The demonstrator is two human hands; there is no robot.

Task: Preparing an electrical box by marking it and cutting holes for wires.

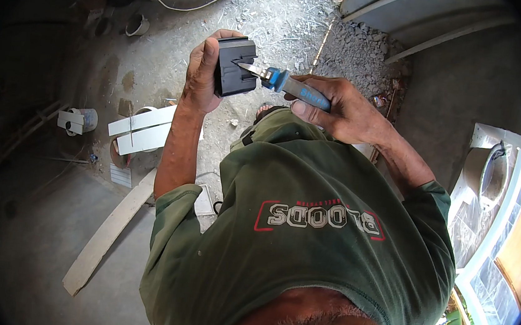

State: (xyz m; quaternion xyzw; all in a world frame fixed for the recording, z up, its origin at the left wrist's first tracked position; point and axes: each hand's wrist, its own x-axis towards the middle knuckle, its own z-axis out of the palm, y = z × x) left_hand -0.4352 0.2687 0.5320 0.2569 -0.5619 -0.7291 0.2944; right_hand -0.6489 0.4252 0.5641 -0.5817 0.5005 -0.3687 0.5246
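My left hand (205,72) is closed round a small black plastic box (235,66), which looks like an electrical wall box, and holds it up in front of me. Its thumb lies along the near left side, while the fingers wrap behind. In my right hand (341,107) is a pair of long-nose pliers (268,77) with grey and blue handles. The pliers' pale metal tips point left and meet the box's ridged face. Whether the jaws grip any part of the box, I cannot tell.
Gravel and dust cover the floor (275,13) ahead. On the left lie white boards (141,129), a long plank (110,229) and a white bucket (82,120). A white cable (162,6) runs at the upper left. At the right hangs a grey bucket (485,171).
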